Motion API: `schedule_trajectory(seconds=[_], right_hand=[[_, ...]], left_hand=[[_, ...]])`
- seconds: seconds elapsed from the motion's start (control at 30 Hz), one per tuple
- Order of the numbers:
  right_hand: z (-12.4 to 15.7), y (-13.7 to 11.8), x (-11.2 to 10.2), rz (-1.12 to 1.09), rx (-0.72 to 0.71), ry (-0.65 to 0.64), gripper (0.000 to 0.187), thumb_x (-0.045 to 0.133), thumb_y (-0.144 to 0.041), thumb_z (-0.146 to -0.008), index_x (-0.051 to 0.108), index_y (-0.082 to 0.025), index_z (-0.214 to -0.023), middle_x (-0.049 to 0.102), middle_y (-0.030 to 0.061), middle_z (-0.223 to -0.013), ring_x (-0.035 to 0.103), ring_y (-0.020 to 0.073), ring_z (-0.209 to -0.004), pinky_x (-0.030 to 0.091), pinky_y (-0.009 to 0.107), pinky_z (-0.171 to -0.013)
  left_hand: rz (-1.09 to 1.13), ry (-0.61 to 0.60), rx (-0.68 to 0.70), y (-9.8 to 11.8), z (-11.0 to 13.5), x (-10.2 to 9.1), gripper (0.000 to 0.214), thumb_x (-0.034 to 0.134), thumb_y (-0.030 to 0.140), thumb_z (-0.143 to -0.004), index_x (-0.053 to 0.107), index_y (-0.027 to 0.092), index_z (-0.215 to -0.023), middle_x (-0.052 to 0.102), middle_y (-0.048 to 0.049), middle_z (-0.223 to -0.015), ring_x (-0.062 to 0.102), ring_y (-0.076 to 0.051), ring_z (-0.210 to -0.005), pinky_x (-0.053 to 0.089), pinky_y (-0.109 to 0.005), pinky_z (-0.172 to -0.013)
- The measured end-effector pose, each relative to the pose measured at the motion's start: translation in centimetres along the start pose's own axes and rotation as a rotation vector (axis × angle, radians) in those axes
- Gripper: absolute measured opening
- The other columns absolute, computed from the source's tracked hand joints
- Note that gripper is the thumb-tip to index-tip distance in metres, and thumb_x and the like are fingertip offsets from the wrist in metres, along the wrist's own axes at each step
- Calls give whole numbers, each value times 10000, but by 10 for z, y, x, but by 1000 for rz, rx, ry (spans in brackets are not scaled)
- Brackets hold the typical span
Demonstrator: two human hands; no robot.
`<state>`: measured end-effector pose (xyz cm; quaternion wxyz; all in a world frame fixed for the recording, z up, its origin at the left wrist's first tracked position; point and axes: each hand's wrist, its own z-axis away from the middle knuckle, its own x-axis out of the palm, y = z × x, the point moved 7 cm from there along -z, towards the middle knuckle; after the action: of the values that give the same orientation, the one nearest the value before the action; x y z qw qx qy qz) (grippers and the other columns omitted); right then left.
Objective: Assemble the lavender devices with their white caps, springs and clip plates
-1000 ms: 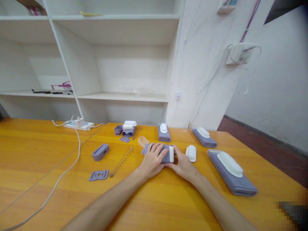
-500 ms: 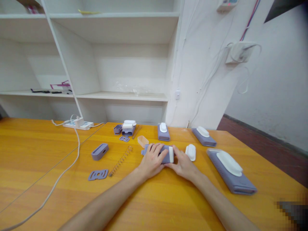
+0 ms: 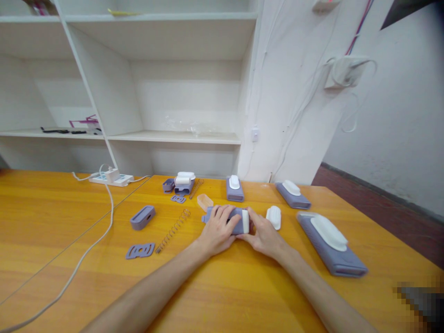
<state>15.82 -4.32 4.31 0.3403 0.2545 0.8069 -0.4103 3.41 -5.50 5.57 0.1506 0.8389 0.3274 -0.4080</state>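
My left hand (image 3: 218, 228) lies over a purple plastic housing (image 3: 235, 220) on the wooden table (image 3: 104, 282), fingers curled across its top. At the housing's right end sits a white cap piece (image 3: 245, 221), and my right hand (image 3: 263, 233) grips that end with its fingers closed. A loose white cap (image 3: 274, 216) lies just right of my right hand. A small tan tray (image 3: 204, 201) sits just behind the housing.
Left of my hands lie a spring (image 3: 173, 230), a flat purple plate (image 3: 140, 250) and a purple shell (image 3: 143, 217). Assembled purple-and-white units (image 3: 329, 243) line the right and back. A power strip (image 3: 111, 178) with a white cable (image 3: 86, 252) is at left. Shelves stand behind.
Both hands stay on the housing with almost no movement. The view has tilted up slightly, so everything sits a little lower to higher in frame.
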Motion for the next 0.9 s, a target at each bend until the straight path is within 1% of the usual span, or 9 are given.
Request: schedule_trajectory(seconds=[0.13,0.27,0.33,0.4,0.47,0.73,0.9], right_hand=[[2,-1,-2,29,-24,13,622,659,-422,-711,398,-165,-1214,598,101,-974,572,254,-865,452,366,-755],[3,2,0,9,-22,2,587,660,-430,-711,424,-178,-1186,606,84,-955,582,231,-807,468,354,-725],[3,4,2,9,-32,12,602,667,-431,-708,418,-179,-1195,601,94,-1004,584,240,-858,470,362,-759],[4,6,2,30,-55,32,642,672,-425,-706,397,-167,-1225,581,122,-1081,567,261,-952,456,384,-822],[5,8,3,67,-76,43,676,670,-421,-712,372,-151,-1255,563,146,-1122,549,278,-1005,443,402,-856],[5,-1,2,151,-103,7,634,640,-392,-750,358,-145,-1262,570,150,-1102,556,270,-987,453,392,-849],[5,-1,0,195,-143,30,650,637,-398,-747,352,-130,-1265,567,152,-1091,538,271,-1012,445,396,-862]], left_hand=[[-6,-1,9,1,0,-1,404,564,329,-749,504,190,-1125,447,-138,-1232,408,-291,-1121,296,-470,-959],[2,-5,25,1,0,-1,399,566,316,-746,504,180,-1116,453,-137,-1227,404,-286,-1124,296,-463,-961],[15,2,28,0,0,-1,411,567,317,-744,499,177,-1124,455,-135,-1225,408,-285,-1116,302,-462,-955],[26,11,30,0,0,0,428,570,321,-741,492,174,-1135,455,-134,-1224,414,-285,-1104,312,-461,-945],[30,18,33,-1,1,1,439,572,320,-739,489,170,-1143,453,-134,-1223,416,-288,-1098,317,-461,-939],[11,21,56,0,2,1,423,554,303,-750,500,163,-1145,446,-145,-1214,415,-297,-1100,316,-471,-941],[25,24,63,0,1,1,453,555,320,-752,489,155,-1168,446,-149,-1213,416,-299,-1093,326,-466,-935]])
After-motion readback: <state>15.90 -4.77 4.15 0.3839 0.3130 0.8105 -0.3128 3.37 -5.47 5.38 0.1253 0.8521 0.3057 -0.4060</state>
